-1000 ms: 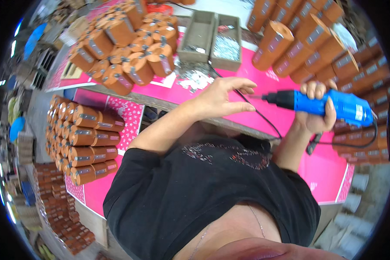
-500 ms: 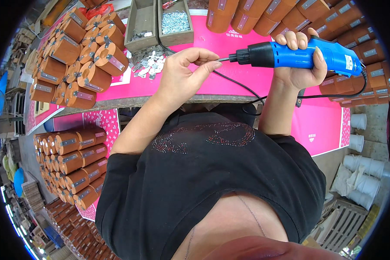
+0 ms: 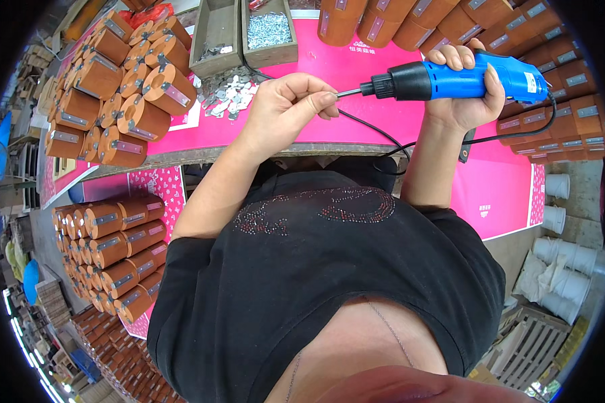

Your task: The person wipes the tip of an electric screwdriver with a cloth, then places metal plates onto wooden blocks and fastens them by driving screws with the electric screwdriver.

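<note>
A blue electric screwdriver [image 3: 477,80] with a black nose lies sideways in my right hand [image 3: 467,101], my fingers wrapped round its body. Its thin metal bit [image 3: 349,92] points left. My left hand [image 3: 286,111] pinches the bit's tip between thumb and forefinger; whether a screw sits there is hidden by the fingertips. From the tool's right end a black cord [image 3: 511,136] loops back over the pink bench top. Left of my left hand lie small flat metal plates [image 3: 232,95] in a loose pile.
Wooden boxes stand behind my left hand, one full of small silvery screws [image 3: 269,30]. Orange-brown wooden cylinders [image 3: 144,117] with metal plates are stacked at the left, more cylinders [image 3: 571,80] at the far right. White buckets [image 3: 565,269] stand on the floor at right.
The screwdriver has shifted slightly left and tilted a little. More of the bit shows between its nose and my left fingertips, which have moved slightly left along it.
</note>
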`<state>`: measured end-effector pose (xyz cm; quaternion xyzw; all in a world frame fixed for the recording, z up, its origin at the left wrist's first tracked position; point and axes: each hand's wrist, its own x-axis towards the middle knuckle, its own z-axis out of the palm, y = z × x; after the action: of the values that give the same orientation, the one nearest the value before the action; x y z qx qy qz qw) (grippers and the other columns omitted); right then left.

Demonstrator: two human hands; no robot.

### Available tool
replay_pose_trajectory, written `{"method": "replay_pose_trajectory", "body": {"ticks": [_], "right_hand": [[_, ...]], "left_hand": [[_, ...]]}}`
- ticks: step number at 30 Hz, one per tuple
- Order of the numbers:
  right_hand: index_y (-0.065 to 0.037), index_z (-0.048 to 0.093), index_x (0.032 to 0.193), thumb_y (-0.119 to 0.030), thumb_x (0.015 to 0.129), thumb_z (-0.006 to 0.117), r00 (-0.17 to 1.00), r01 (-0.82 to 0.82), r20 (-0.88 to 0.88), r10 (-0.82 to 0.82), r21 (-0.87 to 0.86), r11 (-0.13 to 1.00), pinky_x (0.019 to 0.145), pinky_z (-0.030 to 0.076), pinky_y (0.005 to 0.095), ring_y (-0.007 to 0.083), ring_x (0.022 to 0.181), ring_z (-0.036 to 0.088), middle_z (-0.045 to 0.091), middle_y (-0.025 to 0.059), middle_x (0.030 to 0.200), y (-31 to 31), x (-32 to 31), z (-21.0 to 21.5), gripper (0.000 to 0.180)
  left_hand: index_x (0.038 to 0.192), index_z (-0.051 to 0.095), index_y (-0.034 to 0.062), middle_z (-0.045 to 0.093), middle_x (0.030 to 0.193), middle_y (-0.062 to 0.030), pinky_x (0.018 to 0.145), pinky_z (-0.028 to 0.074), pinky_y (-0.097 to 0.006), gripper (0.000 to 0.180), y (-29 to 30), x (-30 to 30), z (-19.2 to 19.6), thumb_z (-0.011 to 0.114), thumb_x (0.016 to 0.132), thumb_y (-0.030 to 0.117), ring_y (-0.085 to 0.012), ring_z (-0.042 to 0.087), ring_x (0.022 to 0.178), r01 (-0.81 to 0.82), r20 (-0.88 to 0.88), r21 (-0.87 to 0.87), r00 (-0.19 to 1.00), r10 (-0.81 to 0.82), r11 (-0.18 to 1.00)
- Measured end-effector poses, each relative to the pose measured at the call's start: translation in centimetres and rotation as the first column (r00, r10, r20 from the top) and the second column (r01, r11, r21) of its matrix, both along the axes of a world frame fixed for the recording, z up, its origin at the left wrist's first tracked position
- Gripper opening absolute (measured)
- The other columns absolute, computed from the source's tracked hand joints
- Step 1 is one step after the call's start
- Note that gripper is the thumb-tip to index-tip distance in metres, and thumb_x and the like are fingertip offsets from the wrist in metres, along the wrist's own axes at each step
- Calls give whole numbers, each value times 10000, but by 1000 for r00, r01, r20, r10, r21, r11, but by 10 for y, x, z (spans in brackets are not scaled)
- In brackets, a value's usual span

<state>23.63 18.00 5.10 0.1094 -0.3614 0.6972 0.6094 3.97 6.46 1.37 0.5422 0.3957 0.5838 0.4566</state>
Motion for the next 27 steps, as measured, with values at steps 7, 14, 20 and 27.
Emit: {"method": "replay_pose_trajectory", "body": {"ticks": [7, 14, 20, 27], "right_hand": [[18, 488, 982, -193, 675, 550, 996, 64, -52, -66, -38, 997, 727, 384, 332, 155, 703, 476, 509, 55, 736, -2, 15, 0, 377], [9, 493, 977, -194, 674, 552, 943, 305, -125, -310, -58, 951, 730, 393, 346, 157, 698, 479, 515, 51, 722, -10, 78, -6, 370], [-47, 477, 1028, -222, 719, 499, 811, 549, -194, -552, -76, 832, 700, 411, 396, 196, 703, 500, 543, 70, 741, -30, 148, -12, 355], [-62, 469, 1045, -216, 715, 495, 545, 830, -141, -827, -54, 556, 704, 420, 421, 215, 679, 518, 555, 78, 745, -55, 201, -20, 366]], "left_hand": [[812, 584, -14, 598, 703, -62, 634, 480, -253, 143, 19, 5, -3, 538, 843, 118, -131, 574, 652, 286, 284, -110, 927, -245, 952], [833, 569, 14, 589, 731, -47, 637, 467, -241, 135, 87, 36, -12, 548, 843, 147, -117, 560, 667, 461, 416, -187, 837, -355, 868], [1043, 541, 31, 592, 899, -69, 702, 456, -244, 326, 180, 129, -33, 625, 781, 206, -129, 558, 760, 313, -494, -83, 812, -311, 946], [1149, 491, 224, 436, 1121, -160, 814, 441, -423, 508, 209, 242, -54, 675, 682, 301, -323, 488, 1024, 335, -963, 97, 270, 3, 937]]}}
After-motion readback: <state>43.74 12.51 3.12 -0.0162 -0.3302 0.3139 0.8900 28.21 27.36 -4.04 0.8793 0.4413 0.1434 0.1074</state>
